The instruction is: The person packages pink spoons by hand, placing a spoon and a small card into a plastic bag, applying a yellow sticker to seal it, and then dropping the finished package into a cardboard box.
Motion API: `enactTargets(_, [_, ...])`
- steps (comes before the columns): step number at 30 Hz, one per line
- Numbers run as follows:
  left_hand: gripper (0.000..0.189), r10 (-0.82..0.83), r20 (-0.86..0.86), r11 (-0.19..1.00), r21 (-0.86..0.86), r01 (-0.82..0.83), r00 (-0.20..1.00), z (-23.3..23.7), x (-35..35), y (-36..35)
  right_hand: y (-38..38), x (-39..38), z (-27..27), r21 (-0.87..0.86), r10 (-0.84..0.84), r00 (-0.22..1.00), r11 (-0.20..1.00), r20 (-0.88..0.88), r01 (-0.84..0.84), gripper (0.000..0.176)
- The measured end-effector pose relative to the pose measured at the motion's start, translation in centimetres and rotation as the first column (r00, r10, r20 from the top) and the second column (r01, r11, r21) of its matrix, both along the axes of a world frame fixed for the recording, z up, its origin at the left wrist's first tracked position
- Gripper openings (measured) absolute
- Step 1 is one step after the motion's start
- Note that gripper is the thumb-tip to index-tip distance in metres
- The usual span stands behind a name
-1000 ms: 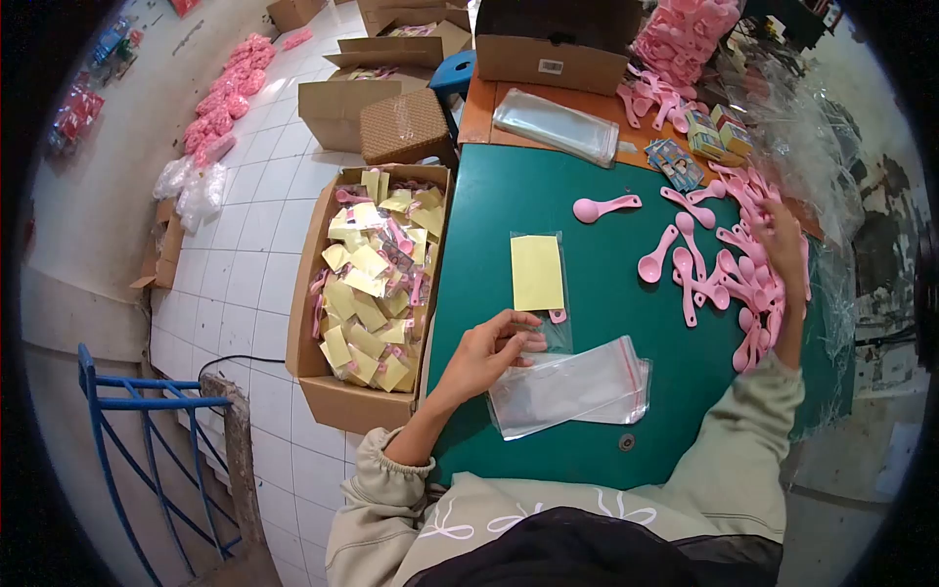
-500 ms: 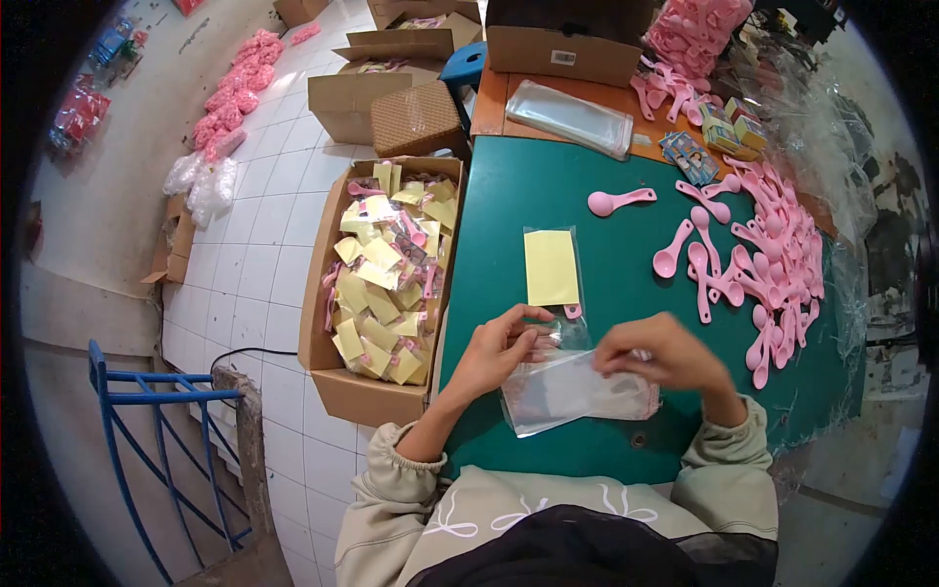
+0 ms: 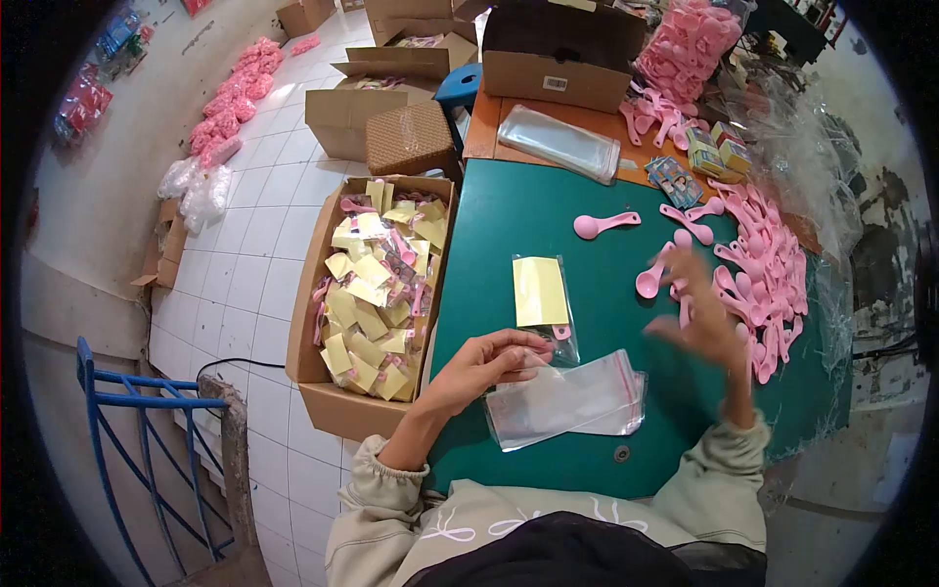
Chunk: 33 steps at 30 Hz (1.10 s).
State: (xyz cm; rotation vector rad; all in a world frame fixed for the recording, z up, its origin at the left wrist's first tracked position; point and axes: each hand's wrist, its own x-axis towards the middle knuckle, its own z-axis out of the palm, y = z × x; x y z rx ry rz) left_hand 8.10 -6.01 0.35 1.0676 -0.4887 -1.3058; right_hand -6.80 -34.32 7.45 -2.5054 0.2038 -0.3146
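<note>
My left hand (image 3: 489, 370) pinches the corner of a clear plastic bag (image 3: 562, 396), fingers pressed together. The bag lies over more flat clear bags (image 3: 616, 416) with pink-marked edges. Just beyond my left hand lies a filled clear bag with a yellow card (image 3: 540, 292) and a pink spoon handle (image 3: 560, 333) showing at its lower end. My right hand (image 3: 699, 318) is blurred over the near side of the pink spoons (image 3: 753, 254), thumb and fingers apart, with nothing visible in it. One pink spoon (image 3: 604, 225) lies apart from the heap.
A cardboard box (image 3: 318, 406) of filled bags stands left of the green table (image 3: 509, 215). At the back are a stack of clear sleeves (image 3: 558, 142), small picture cards (image 3: 675, 181), little boxes (image 3: 719, 147) and an open carton (image 3: 553, 73). Crumpled plastic (image 3: 822, 186) lines the right edge.
My right hand has left the stack of clear bags and moved right and away from me, to the spoons, its fingers spreading. My left hand stays at the bag's corner. The view has shifted slightly.
</note>
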Motion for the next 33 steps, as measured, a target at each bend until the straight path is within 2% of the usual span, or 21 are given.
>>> enactTargets(1, [0.030, 0.007, -0.034, 1.000, -0.003, -0.007, 0.999, 0.8, -0.1, 0.1, 4.0, 1.0, -0.4, 0.086, 0.176, 0.984, 0.981, -0.027, -0.173, 0.068])
enactTargets(3, [0.030, 0.017, -0.092, 0.999, -0.028, -0.020, 0.996, 1.9, -0.3, 0.4, 8.4, 1.7, -3.1, 0.043, 0.143, 0.988, 0.989, -0.055, -0.140, 0.050])
enactTargets(6, [0.031, 0.040, -0.077, 0.998, -0.039, -0.043, 0.996, 1.5, -0.5, 1.1, 9.2, 2.2, -5.9, 0.033, 0.218, 0.959, 0.973, 0.180, -0.227, 0.030])
enactTargets(7, [0.032, 0.048, -0.058, 0.998, -0.045, -0.050, 0.997, 1.1, -0.7, 1.2, 9.3, 2.2, -6.1, 0.097, 0.190, 0.964, 0.973, 0.184, -0.210, 0.026])
enactTargets(8, [0.030, 0.095, -0.002, 0.993, -0.063, -0.095, 0.995, 1.0, -0.9, 1.3, 9.5, 2.0, -6.2, 0.162, 0.163, 0.970, 0.968, 0.180, -0.193, 0.021])
enactTargets(9, [0.029, 0.103, 0.127, 0.995, -0.023, -0.101, 0.987, 0.7, -1.1, 1.3, 9.7, 1.9, -6.3, 0.227, 0.138, 0.975, 0.958, 0.174, -0.176, 0.016])
enactTargets(11, [0.027, 0.095, 0.377, 0.991, 0.050, -0.123, 0.921, -0.1, -1.4, 1.1, 10.0, 1.9, -6.1, 0.252, 0.130, 0.976, 0.952, 0.177, -0.173, 0.015])
enactTargets(12, [0.021, 0.117, 0.564, 0.986, 0.032, -0.163, 0.818, -0.1, -1.5, 0.7, 10.1, 1.8, -6.1, 0.265, 0.123, 0.977, 0.950, 0.177, -0.168, 0.015])
enactTargets(15, [0.017, 0.114, 0.748, 0.982, 0.015, -0.189, 0.654, 0.4, -1.4, 0.5, 10.2, 1.4, -6.2, 0.416, 0.036, 0.993, 0.906, 0.116, -0.082, 0.011])
enactTargets(18, [0.014, 0.184, 0.778, 0.957, -0.003, -0.289, 0.600, 0.3, -1.6, -0.1, 10.3, 1.5, -6.0, 0.561, -0.014, 1.000, 0.828, 0.020, 0.001, 0.008])
enactTargets(21, [0.012, 0.198, 0.749, 0.946, 0.023, -0.323, 0.633, -0.1, -1.6, -0.4, 10.3, 1.6, -7.7, 0.713, -0.133, 0.991, 0.693, -0.016, 0.104, 0.007])
enactTargets(24, [0.009, 0.262, 0.664, 0.931, 0.018, -0.365, 0.701, -1.1, -1.5, -0.7, 10.6, 2.0, -7.7, 0.818, -0.182, 0.980, 0.549, -0.081, 0.169, 0.008])
enactTargets(27, [0.013, 0.242, 0.639, 0.917, 0.094, -0.387, 0.730, -1.4, -1.5, -0.8, 10.9, 2.1, -7.9, 0.769, -0.236, 0.964, 0.591, -0.125, 0.244, 0.008])
enactTargets(33, [0.020, 0.373, 0.566, 0.864, 0.077, -0.497, 0.735, -0.9, -1.7, -1.6, 11.0, 2.6, -7.4, 0.851, -0.289, 0.950, 0.464, -0.119, 0.248, 0.008])
